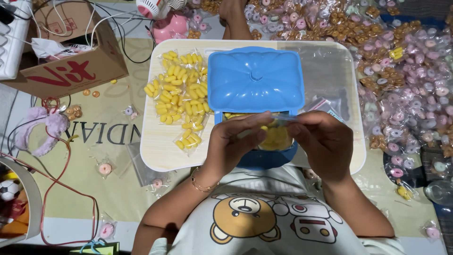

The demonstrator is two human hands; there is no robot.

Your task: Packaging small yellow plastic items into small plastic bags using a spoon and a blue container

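Note:
My left hand and my right hand together hold a small clear plastic bag with yellow pieces inside, pinching its top edge between the fingers. The bag hangs just above a blue plastic box whose blue lid is slid back, leaving the near part open. The box stands on a pale wooden tray table. A gold bracelet is on my left wrist.
Several packets of yellow pieces lie on the table left of the box. Empty clear bags lie right of it. A heap of pink and orange packets covers the floor at right. A cardboard box and cables sit at left.

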